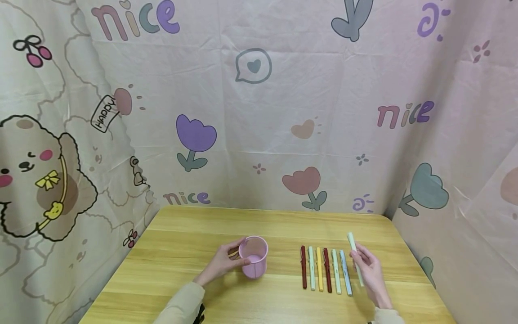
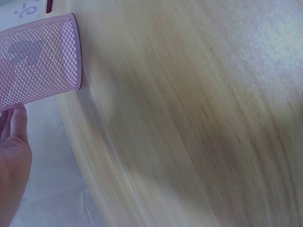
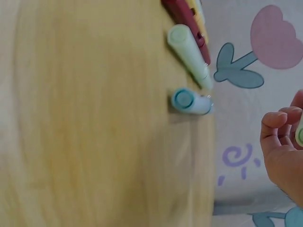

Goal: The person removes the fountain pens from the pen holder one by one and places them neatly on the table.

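My left hand (image 1: 220,264) grips a pink mesh pen holder (image 1: 255,270) from its left side, thumb on the near wall and fingers behind it. The holder is upright, and its bottom shows through the top opening. In the left wrist view, the mesh wall (image 2: 38,61) fills the upper left corner. My right hand (image 1: 372,273) pinches a pale green pen (image 1: 351,242) between thumb and fingers, over the table's right part. Only a small piece of this pen (image 3: 300,135) shows in the right wrist view.
Between the hands lies a row of pens: a dark red pen (image 1: 304,267), a light green one, a yellow pen (image 1: 320,270), another dark red, another light green and a light blue pen (image 1: 346,274). They lie on a wooden table (image 1: 182,234), with printed cloth (image 1: 251,112) behind.
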Tool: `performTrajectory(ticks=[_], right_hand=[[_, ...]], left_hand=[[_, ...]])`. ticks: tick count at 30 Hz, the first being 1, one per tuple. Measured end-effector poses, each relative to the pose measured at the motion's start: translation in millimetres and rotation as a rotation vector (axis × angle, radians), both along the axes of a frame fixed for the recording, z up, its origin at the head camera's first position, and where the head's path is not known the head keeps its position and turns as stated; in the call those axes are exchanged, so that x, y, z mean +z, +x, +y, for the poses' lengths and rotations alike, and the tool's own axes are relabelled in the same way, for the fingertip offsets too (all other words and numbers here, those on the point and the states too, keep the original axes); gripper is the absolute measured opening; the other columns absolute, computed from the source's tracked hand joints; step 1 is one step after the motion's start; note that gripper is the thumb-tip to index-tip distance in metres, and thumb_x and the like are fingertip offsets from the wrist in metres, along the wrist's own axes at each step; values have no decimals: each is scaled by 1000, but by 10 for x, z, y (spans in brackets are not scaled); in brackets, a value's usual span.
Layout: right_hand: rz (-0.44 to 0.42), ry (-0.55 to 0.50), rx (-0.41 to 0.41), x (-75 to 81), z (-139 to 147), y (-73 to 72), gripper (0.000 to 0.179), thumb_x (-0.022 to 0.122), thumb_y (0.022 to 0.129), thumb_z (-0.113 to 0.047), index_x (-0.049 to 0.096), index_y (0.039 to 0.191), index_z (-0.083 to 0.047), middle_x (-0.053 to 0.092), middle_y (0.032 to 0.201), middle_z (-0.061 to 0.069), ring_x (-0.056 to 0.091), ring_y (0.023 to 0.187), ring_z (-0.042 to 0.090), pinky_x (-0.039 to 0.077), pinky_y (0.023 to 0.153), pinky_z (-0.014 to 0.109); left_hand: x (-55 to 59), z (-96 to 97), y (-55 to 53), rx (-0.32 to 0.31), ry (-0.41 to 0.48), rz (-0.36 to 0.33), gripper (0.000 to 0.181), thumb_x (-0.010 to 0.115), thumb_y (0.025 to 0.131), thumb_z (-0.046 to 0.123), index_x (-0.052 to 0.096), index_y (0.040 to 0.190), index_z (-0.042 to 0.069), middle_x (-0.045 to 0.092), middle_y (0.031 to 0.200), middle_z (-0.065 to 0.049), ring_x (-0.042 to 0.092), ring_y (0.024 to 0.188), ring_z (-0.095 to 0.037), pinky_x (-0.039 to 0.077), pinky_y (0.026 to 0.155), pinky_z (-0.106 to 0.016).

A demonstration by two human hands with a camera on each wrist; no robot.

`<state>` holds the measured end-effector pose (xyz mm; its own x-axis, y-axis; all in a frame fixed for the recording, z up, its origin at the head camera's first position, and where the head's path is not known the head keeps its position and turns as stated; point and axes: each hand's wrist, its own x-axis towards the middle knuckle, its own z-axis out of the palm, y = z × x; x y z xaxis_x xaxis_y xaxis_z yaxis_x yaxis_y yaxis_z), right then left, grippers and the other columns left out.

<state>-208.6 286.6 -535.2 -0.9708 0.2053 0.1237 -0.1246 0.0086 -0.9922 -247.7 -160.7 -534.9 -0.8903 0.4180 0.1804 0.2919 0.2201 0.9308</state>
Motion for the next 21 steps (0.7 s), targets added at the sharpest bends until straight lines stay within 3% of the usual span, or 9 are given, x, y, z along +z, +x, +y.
performTrajectory(ticks=[7,14,21], right_hand=[[-142,74,-47,-38,97,10,39,65,99,-18,56,132,2,70,87,-23,65,89,-4,54,80,11],[-262,92,-47,-86,179,-5,34,62,101,-20,57,129,-3,71,88,-23,64,89,-5,53,77,12],[-312,159,-36,-138,229,-36,45,60,102,-18,50,137,9,71,87,-22,62,85,-1,54,71,15]], left_hand=[[2,6,-2,6,-10,1,80,79,86,15,37,148,-10,37,152,-37,46,136,-54,50,110,-43],[-3,4,-3,3,0,-2,79,79,86,14,37,148,-11,37,151,-38,46,135,-55,49,110,-45],[-6,9,-5,3,4,-8,80,80,86,15,37,148,-10,36,152,-38,45,136,-55,48,111,-49]])
